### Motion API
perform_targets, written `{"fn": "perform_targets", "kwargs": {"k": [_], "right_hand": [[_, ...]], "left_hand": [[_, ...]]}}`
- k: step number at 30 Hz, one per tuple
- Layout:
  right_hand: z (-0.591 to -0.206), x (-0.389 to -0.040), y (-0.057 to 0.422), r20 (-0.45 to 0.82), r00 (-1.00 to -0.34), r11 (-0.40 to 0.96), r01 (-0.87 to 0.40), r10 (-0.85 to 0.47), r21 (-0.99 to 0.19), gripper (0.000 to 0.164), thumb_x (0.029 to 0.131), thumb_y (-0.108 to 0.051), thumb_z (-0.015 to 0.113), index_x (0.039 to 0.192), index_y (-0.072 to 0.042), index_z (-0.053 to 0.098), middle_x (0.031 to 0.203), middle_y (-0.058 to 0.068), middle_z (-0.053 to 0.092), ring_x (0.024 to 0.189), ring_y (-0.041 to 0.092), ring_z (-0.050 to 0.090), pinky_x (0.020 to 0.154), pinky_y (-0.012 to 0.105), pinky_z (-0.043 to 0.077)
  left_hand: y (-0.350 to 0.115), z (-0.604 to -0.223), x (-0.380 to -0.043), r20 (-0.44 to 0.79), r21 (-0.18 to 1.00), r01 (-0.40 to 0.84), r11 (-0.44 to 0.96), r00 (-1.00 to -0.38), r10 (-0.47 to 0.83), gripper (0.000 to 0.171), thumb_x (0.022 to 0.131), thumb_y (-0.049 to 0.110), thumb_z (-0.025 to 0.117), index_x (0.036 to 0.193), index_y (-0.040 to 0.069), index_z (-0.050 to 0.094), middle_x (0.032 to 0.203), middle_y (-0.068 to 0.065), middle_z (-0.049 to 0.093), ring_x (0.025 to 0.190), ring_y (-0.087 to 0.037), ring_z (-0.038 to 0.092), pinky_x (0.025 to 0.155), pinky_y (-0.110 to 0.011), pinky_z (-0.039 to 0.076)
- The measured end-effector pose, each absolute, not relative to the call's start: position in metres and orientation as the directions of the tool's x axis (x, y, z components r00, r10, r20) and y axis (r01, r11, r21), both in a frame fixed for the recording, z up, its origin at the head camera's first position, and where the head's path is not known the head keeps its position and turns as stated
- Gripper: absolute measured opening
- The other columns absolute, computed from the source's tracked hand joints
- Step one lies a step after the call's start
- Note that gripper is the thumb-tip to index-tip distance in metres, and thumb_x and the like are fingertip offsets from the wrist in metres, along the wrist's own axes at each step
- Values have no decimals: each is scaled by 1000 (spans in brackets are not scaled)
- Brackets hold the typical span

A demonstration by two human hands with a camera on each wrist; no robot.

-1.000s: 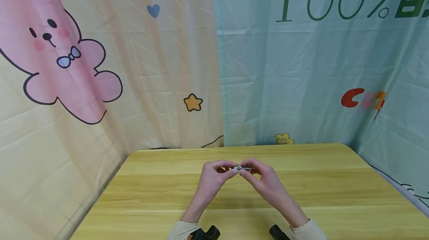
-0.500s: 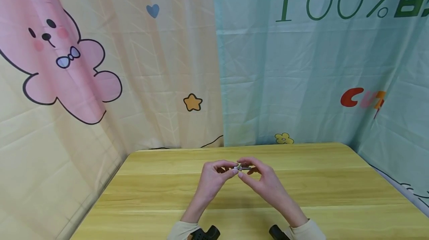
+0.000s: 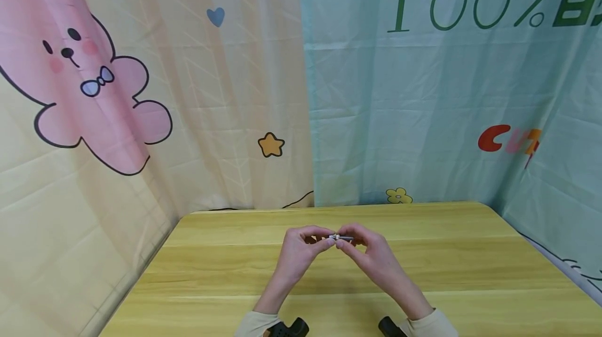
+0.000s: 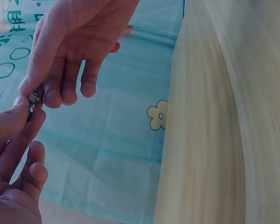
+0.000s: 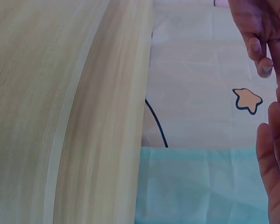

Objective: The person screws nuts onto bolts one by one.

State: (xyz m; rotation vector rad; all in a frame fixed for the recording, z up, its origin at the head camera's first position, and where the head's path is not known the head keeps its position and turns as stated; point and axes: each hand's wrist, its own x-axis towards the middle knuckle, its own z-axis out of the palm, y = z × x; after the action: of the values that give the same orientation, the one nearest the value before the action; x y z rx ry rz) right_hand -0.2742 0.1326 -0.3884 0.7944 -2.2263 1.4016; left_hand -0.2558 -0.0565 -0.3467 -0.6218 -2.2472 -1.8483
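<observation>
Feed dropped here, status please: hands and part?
Left hand and right hand both pinch small silver metal bolt, above light wooden table. Nothing in the way.

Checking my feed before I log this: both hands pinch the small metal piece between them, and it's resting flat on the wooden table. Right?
Not quite. Both the left hand and the right hand do pinch the small metal piece between their fingertips, but it is held up in the air above the wooden table, not resting on it. The left wrist view shows it clear of the tabletop.
</observation>
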Motion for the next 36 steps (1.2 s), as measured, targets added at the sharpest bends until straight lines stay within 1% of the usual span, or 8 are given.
{"fn": "perform_targets", "kwargs": {"k": [7,10,13,15,18,21,26,36], "right_hand": [[-386,-271,133,508,-830,412,-555,-230,-722,17,100,-34,57,95,-25,71,84,-9,68,80,13,64,75,33,52],[-386,-271,133,496,-840,411,-542,-221,-733,18,101,-35,56,99,-25,70,89,-10,67,85,12,63,76,33,51],[-386,-272,132,529,-817,372,-575,-228,-728,14,99,-29,62,108,-22,68,100,-9,67,94,12,62,79,33,51],[-386,-273,132,565,-789,337,-615,-242,-713,18,96,-23,67,114,-20,65,107,-7,66,98,14,62,80,33,52],[-380,-268,130,601,-752,305,-660,-272,-687,23,91,-7,70,113,-12,64,106,-1,66,97,18,63,77,34,53],[-380,-268,129,614,-733,307,-680,-291,-666,23,90,-1,70,110,-10,63,103,-1,66,94,18,64,76,34,53],[-386,-273,132,585,-759,307,-650,-284,-695,16,93,-12,69,107,-17,64,100,-7,66,92,13,65,80,34,53],[-386,-272,132,563,-788,378,-615,-250,-692,9,97,-26,64,101,-21,70,91,-10,69,82,8,66,77,35,54]], "left_hand": [[-56,-346,-255,386,894,423,149,-894,227,10,85,7,77,93,3,78,82,-9,70,61,-11,50,55,-20,39],[-56,-347,-256,386,894,423,146,-895,225,10,85,7,77,94,3,78,82,-10,70,60,-9,50,54,-20,38],[-56,-347,-256,381,898,416,146,-899,218,11,85,6,76,95,2,78,80,-11,67,59,-8,49,53,-19,37],[-56,-347,-256,376,901,410,144,-902,213,12,85,5,76,96,1,77,80,-12,66,59,-8,48,53,-19,36],[-57,-347,-256,375,901,409,145,-902,211,12,85,5,76,96,1,77,80,-12,66,60,-8,48,53,-19,36],[-57,-346,-255,378,899,412,149,-901,211,11,85,6,76,96,2,78,81,-12,67,60,-9,48,53,-20,37],[-57,-351,-260,378,897,412,159,-902,208,11,85,6,76,95,2,78,81,-12,69,60,-11,48,54,-20,37],[-58,-376,-280,401,888,434,152,-892,207,12,84,22,80,94,16,80,82,-1,70,61,-12,52,54,-22,39]]}}
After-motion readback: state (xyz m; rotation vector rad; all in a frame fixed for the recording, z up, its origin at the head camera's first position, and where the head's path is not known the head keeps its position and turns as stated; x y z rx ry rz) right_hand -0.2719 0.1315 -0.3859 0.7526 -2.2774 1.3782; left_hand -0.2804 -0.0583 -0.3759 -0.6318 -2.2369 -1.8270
